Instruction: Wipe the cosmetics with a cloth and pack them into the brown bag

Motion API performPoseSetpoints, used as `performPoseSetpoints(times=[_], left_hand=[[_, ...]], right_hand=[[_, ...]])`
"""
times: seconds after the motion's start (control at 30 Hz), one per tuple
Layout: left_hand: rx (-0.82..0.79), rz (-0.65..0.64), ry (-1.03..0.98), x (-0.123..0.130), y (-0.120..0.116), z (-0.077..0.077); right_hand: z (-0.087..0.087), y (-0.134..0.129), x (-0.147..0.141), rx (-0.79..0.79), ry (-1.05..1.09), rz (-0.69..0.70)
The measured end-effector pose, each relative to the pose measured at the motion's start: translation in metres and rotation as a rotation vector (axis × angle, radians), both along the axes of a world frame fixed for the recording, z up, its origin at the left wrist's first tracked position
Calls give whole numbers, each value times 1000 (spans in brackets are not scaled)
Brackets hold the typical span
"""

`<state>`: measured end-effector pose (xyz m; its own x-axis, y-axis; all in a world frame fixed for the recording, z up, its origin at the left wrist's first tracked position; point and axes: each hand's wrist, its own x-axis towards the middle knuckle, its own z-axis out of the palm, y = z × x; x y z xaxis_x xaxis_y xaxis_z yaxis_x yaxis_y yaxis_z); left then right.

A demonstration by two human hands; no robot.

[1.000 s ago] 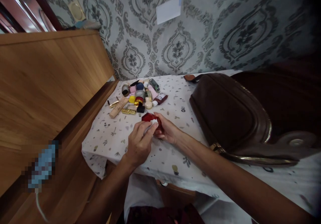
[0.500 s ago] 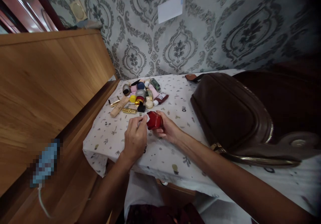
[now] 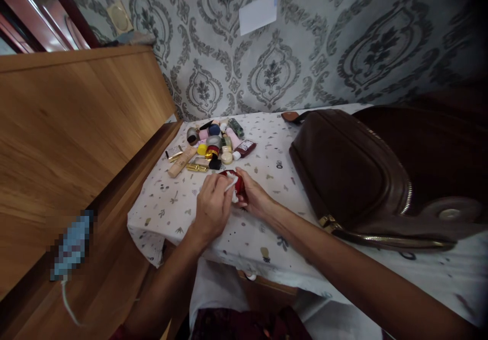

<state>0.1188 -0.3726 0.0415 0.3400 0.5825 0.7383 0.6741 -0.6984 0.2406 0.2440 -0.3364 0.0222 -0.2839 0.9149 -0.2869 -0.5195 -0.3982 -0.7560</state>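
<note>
Near the front of the table, my right hand [image 3: 254,193] is wrapped round a glossy red container [image 3: 239,181], gripping it from the right side. My left hand [image 3: 213,203] is closed on a crumpled white tissue [image 3: 232,183] and presses it against the container's left and front faces. Much of the container is covered by the tissue and fingers, so its exact kind does not show. Just beyond my hands lies a pile of cosmetics, with a beige tube [image 3: 182,162], a gold lipstick [image 3: 197,167], a cream jar [image 3: 227,157] and a dark red bottle [image 3: 246,148].
A large brown leather bag [image 3: 339,162] fills the right side of the table, which has a patterned white tablecloth [image 3: 168,213]. A wooden panel [image 3: 84,111] rises along the left edge. Behind stands the wallpapered wall [image 3: 305,40]. A blurred blue object [image 3: 72,243] with a cord is at lower left.
My left hand has moved slightly right, bringing the tissue across the front of the red container. More of the tissue shows now. The right hand keeps its grip.
</note>
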Motion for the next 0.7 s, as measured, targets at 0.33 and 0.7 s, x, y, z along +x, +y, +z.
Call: performPoseSetpoints(times=[0.33, 0.7], left_hand=[[-158, 140, -200, -3, 23, -9], [-824, 76, -961, 10, 34, -31]], right_hand=[[9, -2, 2, -120, 159, -18], [-7, 8, 1, 52, 364, -72]])
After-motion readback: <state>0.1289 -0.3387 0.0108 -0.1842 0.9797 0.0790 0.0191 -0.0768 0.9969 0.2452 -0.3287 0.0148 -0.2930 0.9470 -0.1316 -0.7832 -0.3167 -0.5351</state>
